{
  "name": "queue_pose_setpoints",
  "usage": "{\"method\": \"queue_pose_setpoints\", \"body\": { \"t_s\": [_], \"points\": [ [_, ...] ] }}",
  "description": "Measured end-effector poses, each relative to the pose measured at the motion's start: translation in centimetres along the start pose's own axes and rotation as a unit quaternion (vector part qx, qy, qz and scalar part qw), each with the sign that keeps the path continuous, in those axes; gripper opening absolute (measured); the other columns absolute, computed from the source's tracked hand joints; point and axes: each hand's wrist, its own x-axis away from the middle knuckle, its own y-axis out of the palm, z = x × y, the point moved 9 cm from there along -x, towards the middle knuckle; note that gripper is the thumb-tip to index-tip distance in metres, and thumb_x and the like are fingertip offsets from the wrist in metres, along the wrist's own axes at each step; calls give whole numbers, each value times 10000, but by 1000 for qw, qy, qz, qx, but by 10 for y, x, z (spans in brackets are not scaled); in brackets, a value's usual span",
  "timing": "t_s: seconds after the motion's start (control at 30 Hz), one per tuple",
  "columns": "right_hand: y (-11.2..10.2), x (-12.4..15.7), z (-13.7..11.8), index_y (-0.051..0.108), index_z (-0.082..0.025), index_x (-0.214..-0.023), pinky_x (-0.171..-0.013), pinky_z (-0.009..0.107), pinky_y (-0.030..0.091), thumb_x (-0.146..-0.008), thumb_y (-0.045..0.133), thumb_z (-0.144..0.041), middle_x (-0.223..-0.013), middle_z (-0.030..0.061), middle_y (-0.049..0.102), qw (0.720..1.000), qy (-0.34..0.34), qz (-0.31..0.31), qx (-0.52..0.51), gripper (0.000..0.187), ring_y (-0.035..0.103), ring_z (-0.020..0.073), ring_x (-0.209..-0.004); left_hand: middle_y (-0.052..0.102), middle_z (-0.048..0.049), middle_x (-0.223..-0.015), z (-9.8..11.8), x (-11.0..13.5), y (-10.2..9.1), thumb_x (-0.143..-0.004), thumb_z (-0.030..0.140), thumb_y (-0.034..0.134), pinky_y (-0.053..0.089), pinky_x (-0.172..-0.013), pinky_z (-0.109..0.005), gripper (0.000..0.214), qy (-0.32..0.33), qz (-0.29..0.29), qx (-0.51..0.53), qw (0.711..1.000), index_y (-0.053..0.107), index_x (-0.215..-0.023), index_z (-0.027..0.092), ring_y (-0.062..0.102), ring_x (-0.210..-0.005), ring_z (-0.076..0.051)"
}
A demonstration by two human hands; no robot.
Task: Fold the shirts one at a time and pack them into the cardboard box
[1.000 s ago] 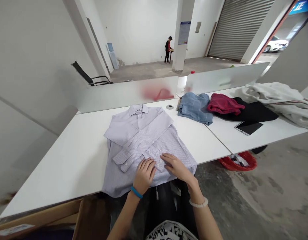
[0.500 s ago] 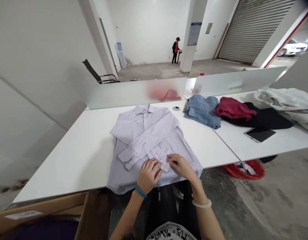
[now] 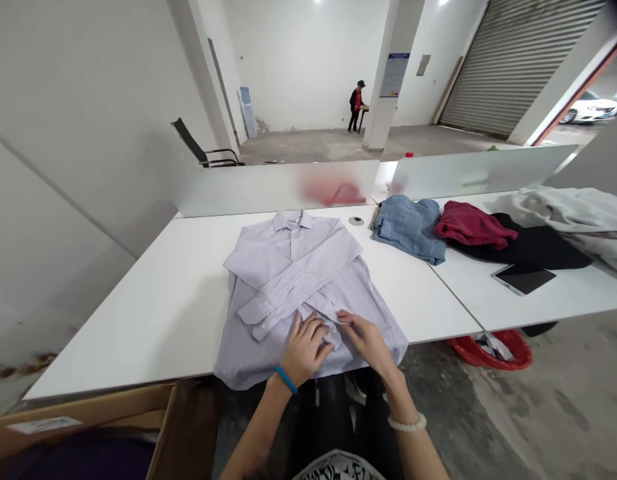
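At eight o'clock of the striped shirt (image 3: 308, 267), which lies face up on the white table (image 3: 163, 300), sits a cardboard box (image 3: 113, 407); the hem (image 3: 238, 377), overhanging the near edge, could snag there if the cloth slid. The left hand (image 3: 306, 348), at six o'clock, rests loosely, fingers spread, gripping nothing, so layers might skid, while the right hand (image 3: 364, 339), toward four, seems to pinch a sleeve edge (image 3: 325, 308), where a hard tug could crease it.
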Motion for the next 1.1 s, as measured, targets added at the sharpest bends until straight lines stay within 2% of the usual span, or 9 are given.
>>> {"method": "queue_pose_setpoints", "body": {
  "t_s": [0.2, 0.33, 0.43, 0.63, 0.8, 0.87, 0.93, 1.03, 1.1],
  "points": [
    [18, 15, -17, 621, -177, -1050, -1022, 405, 432, -898, 433, -166, -1257, 93, 593, 979, -87, -90, 159, 242, 463, 220, -1265, 593, -139, -1123, -20, 5, -9, -938, 191, 335, 471, -942, -462, 298, -78, 93, 40, 992, 540, -1148, 143, 550, -1114, -234],
    [19, 15, -34, 626, -172, -1079, -1047, 452, 402, -938, 411, -217, -1209, 106, 624, 967, -124, -55, 218, 261, 505, 227, -1226, 542, -133, -1271, -17, 5, -5, -930, 219, 385, 421, -1000, -502, 301, -50, 73, -38, 995, 555, -1170, 154, 446, -1257, -275],
    [27, 12, -42, 519, -189, -1287, -1094, 539, 290, -957, 403, -292, -1351, 110, 517, 953, -137, -12, 270, 365, 376, 257, -1328, 580, -116, -1258, -18, 6, -12, -935, 209, 364, 392, -1037, -487, 311, -42, 71, -70, 994, 573, -1157, 147, 451, -1265, -250],
    [64, 7, -31, 360, -209, -1424, -1070, 618, 237, -935, 457, -360, -1463, 111, 361, 933, -125, -26, 338, 521, 228, 338, -1383, 433, -210, -1401, -85, 39, -47, -921, 349, 372, 274, -1044, -628, 502, -221, 123, -150, 956, 434, -1345, 88, 311, -1349, -356],
    [46, 18, -36, 364, -233, -1419, -1089, 562, 258, -957, 393, -343, -1451, 85, 395, 960, -123, -18, 252, 475, 282, 280, -1373, 543, -155, -1317, -111, 85, -62, -892, 429, 362, 306, -1065, -560, 500, -282, 92, -32, 954, 511, -1266, 132, 443, -1270, -319],
    [15, 35, -26, 475, -224, -1335, -1061, 475, 347, -956, 372, -321, -1367, 89, 503, 981, -83, 47, 168, 404, 409, 244, -1302, 588, -140, -1248, -110, 119, -84, -875, 467, 372, 372, -1045, -483, 467, -342, 166, 15, 925, 553, -1177, 161, 512, -1201, -284],
    [-26, 61, 6, 597, -198, -1151, -968, 402, 443, -936, 390, -338, -1179, 105, 627, 982, 12, 167, 90, 330, 555, 234, -1136, 638, -122, -1112, -112, 167, -94, -837, 533, 409, 451, -971, -447, 445, -446, 237, 67, 861, 571, -1068, 189, 589, -1073, -272],
    [-76, 114, 77, 612, -174, -948, -848, 372, 496, -866, 465, -450, -960, 102, 663, 920, 181, 348, 10, 323, 623, 237, -926, 652, -97, -950, -122, 238, -71, -720, 649, 500, 522, -863, -447, 524, -592, 280, 180, 734, 527, -982, 195, 644, -924, -278],
    [-87, 136, 114, 577, -179, -927, -800, 356, 515, -763, 563, -531, -931, 90, 652, 879, 238, 412, -46, 388, 626, 238, -898, 624, -126, -1085, -131, 261, -46, -669, 656, 558, 522, -888, -426, 598, -628, 289, 252, 677, 485, -1037, 189, 622, -1025, -285]
  ]
}}
